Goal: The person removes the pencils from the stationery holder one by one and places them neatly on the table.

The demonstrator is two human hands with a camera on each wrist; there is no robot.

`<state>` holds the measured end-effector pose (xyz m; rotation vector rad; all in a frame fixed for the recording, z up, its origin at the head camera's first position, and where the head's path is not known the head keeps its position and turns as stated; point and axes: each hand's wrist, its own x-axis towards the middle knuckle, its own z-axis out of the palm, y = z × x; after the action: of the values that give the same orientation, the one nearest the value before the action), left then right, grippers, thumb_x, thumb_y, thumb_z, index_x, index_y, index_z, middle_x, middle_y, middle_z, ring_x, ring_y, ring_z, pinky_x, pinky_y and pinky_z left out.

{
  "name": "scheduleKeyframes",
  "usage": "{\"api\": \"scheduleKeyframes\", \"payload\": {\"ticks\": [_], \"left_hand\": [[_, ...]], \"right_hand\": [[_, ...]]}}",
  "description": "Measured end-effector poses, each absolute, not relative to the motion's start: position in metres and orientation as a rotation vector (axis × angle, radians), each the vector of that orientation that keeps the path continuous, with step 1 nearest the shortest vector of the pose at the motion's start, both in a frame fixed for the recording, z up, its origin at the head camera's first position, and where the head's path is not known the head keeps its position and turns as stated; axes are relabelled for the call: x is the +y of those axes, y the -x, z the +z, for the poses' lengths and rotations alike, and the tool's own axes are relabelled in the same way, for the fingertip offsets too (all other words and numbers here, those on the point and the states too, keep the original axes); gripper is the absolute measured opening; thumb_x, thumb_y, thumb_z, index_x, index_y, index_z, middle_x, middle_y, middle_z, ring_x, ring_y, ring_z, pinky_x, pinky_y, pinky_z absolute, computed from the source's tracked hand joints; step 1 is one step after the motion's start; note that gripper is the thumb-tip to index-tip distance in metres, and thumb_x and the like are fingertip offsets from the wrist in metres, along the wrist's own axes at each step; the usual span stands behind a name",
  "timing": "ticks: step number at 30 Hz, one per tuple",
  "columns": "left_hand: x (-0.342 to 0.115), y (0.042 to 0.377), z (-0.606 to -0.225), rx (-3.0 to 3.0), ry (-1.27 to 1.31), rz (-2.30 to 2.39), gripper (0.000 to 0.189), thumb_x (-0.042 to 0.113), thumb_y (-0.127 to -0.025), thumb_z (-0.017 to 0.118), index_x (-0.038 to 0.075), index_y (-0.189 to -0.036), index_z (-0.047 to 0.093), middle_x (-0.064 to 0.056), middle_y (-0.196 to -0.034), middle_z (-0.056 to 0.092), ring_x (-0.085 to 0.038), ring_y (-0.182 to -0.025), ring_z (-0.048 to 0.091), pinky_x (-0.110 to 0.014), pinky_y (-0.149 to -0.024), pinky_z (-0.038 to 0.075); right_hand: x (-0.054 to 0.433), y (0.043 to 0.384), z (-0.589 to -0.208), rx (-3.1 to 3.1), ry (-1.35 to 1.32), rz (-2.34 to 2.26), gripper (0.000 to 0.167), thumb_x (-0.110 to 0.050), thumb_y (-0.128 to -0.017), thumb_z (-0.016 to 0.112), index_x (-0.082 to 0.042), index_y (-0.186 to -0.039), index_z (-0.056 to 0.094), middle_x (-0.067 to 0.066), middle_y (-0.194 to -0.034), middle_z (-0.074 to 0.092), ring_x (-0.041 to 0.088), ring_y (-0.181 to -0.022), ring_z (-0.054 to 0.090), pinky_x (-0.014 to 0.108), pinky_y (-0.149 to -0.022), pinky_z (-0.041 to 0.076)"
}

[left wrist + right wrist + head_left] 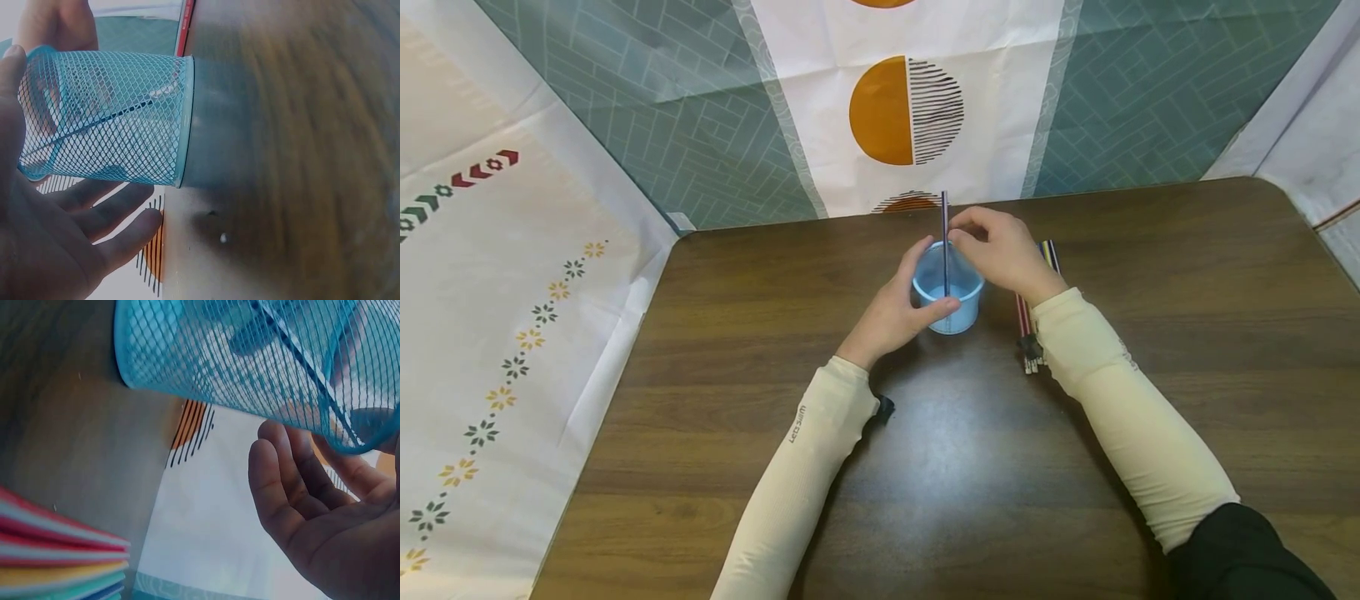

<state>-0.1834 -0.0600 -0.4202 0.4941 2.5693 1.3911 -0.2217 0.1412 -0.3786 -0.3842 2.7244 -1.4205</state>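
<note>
A light-blue mesh pencil cup (958, 317) stands upright on the table. One dark striped pencil (945, 217) leans inside, its upper end rising past the rim. My left hand (891, 317) holds the cup from the left, thumb across the front and index finger by the rim; its other fingers (128, 240) are spread beside the mesh. At the rim's right side is my right hand (996, 250), close beside the pencil. Its fingers (269, 481) are loosely bent, with the thumb mostly hidden in the right wrist view. The pencil shows unobstructed in front of the fingertips.
Striped pencils (1022, 317) in several colours lie in a bunch right of the cup, partly under the right forearm. Behind the brown wooden table (760, 333) hangs a patterned cloth (1000, 100). White flowered fabric (550, 375) hangs at the left.
</note>
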Motion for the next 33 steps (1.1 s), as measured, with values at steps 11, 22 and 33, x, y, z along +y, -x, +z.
{"api": "scheduleKeyframes", "payload": {"ticks": [11, 22, 33], "left_hand": [[-0.062, 0.184, -0.418, 2.574, -0.525, 1.388, 0.093, 0.058, -0.087, 0.072, 0.041, -0.159, 0.014, -0.003, -0.156, 0.036, -0.028, -0.129, 0.048, -0.050, -0.102, 0.045], [-0.060, 0.183, -0.420, 2.587, -0.490, 1.365, 0.092, 0.060, -0.086, 0.072, 0.047, -0.157, 0.015, -0.002, -0.152, 0.040, -0.026, -0.126, 0.049, -0.049, -0.100, 0.047], [-0.059, 0.184, -0.420, 2.608, -0.513, 1.366, 0.092, 0.060, -0.086, 0.073, 0.045, -0.157, 0.016, -0.001, -0.150, 0.042, -0.023, -0.125, 0.050, -0.049, -0.101, 0.045]], "right_hand": [[0.135, 0.224, -0.381, 2.688, 0.380, -1.454, 0.025, -0.026, -0.100, 0.066, -0.011, -0.119, 0.067, 0.010, -0.123, 0.065, 0.031, -0.113, 0.054, 0.053, -0.096, 0.048], [0.144, 0.225, -0.379, 2.755, 0.341, -1.508, 0.019, -0.024, -0.098, 0.068, -0.006, -0.104, 0.065, 0.011, -0.108, 0.066, 0.029, -0.102, 0.055, 0.046, -0.088, 0.049], [0.155, 0.226, -0.370, 2.775, 0.254, -1.648, 0.024, -0.024, -0.099, 0.067, -0.004, -0.110, 0.062, 0.013, -0.100, 0.069, 0.024, -0.093, 0.051, 0.034, -0.078, 0.046]]}}
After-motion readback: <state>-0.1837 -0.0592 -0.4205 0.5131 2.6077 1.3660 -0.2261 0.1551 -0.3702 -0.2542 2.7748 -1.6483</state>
